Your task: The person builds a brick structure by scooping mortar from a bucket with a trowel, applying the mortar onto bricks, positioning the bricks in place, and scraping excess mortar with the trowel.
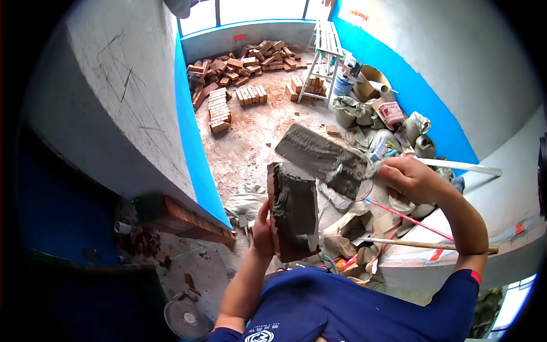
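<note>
In the middle of the head view a red brick [293, 214] is held up, its broad face coated with wet grey mortar. My left hand [263, 231] is closed on the brick's left edge. Just above and to the right of it, a flat trowel [325, 159] covered in grey mortar reaches up and left. My right hand [407, 178] is closed round the trowel's handle end, which is mostly hidden by the fingers. The trowel's lower edge lies close to the brick's top; whether they touch I cannot tell.
Loose bricks [245, 65] are heaped by the far wall, with stacked bricks [219, 109] nearer. A white stepladder [327, 43] stands at the back. Sacks [364, 111] and buckets line the right. A low brick course [196, 221] is left; a fan [188, 318] stands below.
</note>
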`<act>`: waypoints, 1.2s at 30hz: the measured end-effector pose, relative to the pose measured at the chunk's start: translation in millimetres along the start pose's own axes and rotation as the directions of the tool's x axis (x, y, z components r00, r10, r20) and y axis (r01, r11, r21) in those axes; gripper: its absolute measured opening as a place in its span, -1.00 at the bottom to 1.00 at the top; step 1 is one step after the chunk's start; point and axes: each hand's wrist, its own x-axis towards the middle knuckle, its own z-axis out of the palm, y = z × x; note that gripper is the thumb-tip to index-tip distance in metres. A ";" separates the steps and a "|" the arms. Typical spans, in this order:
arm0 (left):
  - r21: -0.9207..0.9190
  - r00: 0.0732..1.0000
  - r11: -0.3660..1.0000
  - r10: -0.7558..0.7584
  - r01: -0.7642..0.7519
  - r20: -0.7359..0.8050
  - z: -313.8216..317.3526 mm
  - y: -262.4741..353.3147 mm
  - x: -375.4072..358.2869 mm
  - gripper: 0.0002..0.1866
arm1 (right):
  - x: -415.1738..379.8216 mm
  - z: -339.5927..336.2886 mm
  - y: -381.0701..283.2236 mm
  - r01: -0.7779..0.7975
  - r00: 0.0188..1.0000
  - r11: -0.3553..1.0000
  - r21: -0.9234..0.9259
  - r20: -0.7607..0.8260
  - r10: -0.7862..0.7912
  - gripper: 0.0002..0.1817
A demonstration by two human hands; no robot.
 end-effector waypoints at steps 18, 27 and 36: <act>0.120 0.966 0.959 0.248 -0.255 0.071 -20.2 -8.4 45.0 -0.53 | 9.6 48.5 -76.8 -0.131 0.826 0.942 -0.310 0.491 0.276 -0.41; 0.324 0.905 0.845 0.383 -0.424 0.186 -37.6 -1.2 63.3 -0.59 | -9.9 28.5 -13.1 -0.258 0.931 0.897 0.360 0.340 0.132 -0.50; -0.127 0.981 0.973 0.192 -0.190 -0.002 -10.7 19.5 94.4 -0.53 | -41.0 102.3 43.2 -0.164 0.987 0.818 0.552 0.087 0.138 -0.58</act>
